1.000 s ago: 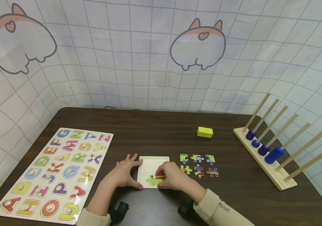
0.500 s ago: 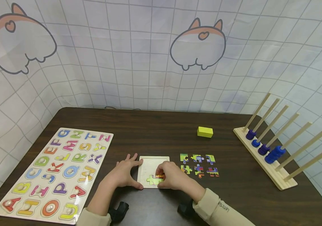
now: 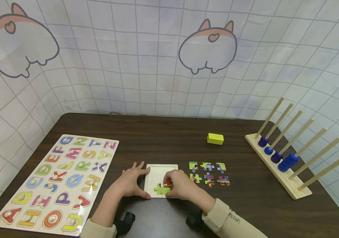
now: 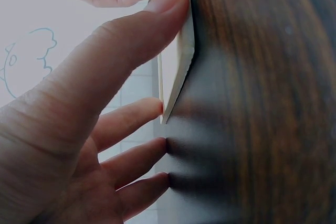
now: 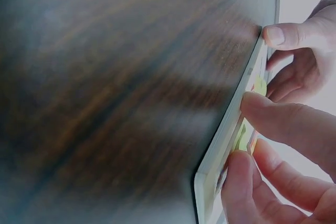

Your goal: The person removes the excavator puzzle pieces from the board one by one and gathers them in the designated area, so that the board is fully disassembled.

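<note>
A small wooden puzzle tray (image 3: 154,173) lies flat near the front of the table. In its lower part sits a green jigsaw piece (image 3: 160,190). My left hand (image 3: 132,181) steadies the tray from its left side, thumb and index finger spread along the edge; the left wrist view shows the thumb (image 4: 168,9) resting on the rim. Over the tray's lower right, my right hand (image 3: 182,185) pinches a jigsaw piece with orange and green on it, mostly hidden by the fingers. In the right wrist view its thumb (image 5: 262,107) overlaps the near rim.
Several loose jigsaw pieces (image 3: 209,178) lie in two rows right of the tray. A yellow block (image 3: 215,138) sits behind them. An alphabet peg board (image 3: 48,195) covers the left side; a wooden peg rack with blue rings (image 3: 289,178) stands at right.
Both hands stay in nearly the same place. The piece under my right fingers has shifted slightly, and less of its orange part shows.
</note>
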Available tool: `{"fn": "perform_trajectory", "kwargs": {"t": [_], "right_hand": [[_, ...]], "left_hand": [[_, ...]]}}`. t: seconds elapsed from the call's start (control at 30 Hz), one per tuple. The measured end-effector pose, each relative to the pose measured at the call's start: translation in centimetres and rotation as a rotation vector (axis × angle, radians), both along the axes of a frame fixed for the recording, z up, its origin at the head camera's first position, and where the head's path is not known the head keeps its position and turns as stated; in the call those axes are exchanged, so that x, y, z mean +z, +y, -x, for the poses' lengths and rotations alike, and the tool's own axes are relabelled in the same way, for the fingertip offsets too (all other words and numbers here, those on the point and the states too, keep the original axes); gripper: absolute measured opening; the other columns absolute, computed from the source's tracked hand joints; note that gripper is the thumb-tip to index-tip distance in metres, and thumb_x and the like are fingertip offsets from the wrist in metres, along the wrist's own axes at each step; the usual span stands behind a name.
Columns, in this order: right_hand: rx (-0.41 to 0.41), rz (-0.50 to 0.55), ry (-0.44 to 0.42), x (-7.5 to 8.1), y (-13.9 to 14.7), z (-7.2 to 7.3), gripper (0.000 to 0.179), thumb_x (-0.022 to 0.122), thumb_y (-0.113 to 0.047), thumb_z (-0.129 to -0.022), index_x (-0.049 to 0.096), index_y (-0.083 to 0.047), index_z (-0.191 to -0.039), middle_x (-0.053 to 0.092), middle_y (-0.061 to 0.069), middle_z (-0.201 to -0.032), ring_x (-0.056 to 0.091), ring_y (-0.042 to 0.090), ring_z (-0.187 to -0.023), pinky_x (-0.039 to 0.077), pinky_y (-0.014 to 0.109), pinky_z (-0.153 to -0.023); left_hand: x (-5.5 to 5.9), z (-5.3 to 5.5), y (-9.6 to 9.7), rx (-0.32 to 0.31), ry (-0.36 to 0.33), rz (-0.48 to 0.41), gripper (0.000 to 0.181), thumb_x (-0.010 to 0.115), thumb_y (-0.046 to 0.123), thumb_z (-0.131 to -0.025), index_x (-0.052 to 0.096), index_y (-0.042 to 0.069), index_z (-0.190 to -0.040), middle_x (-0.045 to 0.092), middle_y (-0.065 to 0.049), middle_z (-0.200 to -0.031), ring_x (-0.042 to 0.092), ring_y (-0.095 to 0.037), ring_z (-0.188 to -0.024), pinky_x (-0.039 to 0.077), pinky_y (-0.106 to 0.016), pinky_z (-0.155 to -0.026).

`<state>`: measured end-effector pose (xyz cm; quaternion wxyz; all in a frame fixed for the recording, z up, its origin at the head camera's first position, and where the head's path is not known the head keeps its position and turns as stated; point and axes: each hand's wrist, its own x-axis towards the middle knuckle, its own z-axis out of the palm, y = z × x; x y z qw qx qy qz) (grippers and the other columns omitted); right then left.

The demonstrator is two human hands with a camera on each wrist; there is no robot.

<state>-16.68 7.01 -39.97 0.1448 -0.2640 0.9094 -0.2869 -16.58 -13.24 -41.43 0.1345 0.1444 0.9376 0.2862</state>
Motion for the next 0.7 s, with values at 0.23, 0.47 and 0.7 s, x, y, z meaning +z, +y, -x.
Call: {"fn": "perform_trajectory", "kwargs": {"t": [0.23,0.47,0.7], "right_hand": [[0.006,0.029,0.006,-0.1,0.11,0.05,0.027,0.082,-0.005,-0.062,0.062,-0.004,-0.079,0.054,0.002,-0.071,0.045,0.009,-0.059,0.041,0.02,-0.053],[0.006,0.061,0.017,-0.1,0.14,0.02,0.028,0.083,-0.003,-0.06,0.061,-0.004,-0.077,0.054,0.001,-0.068,0.045,0.008,-0.058,0.041,0.02,-0.052],[-0.003,0.078,0.0,-0.21,0.18,0.19,0.027,0.083,-0.003,-0.06,0.061,-0.004,-0.075,0.055,0.001,-0.067,0.047,0.008,-0.057,0.042,0.02,-0.053]], "left_hand": [[-0.07,0.05,-0.04,-0.001,0.004,0.003,0.089,0.088,0.034,-0.055,0.051,0.007,-0.131,0.03,-0.02,-0.144,0.017,-0.043,-0.133,0.015,-0.07,-0.095],[-0.08,0.02,-0.04,0.005,-0.002,0.0,0.09,0.088,0.035,-0.054,0.051,0.007,-0.131,0.03,-0.02,-0.144,0.017,-0.043,-0.133,0.015,-0.07,-0.096],[-0.03,-0.01,-0.01,0.009,-0.001,-0.002,0.09,0.088,0.034,-0.053,0.051,0.007,-0.131,0.031,-0.02,-0.143,0.017,-0.043,-0.133,0.015,-0.069,-0.096]]}}
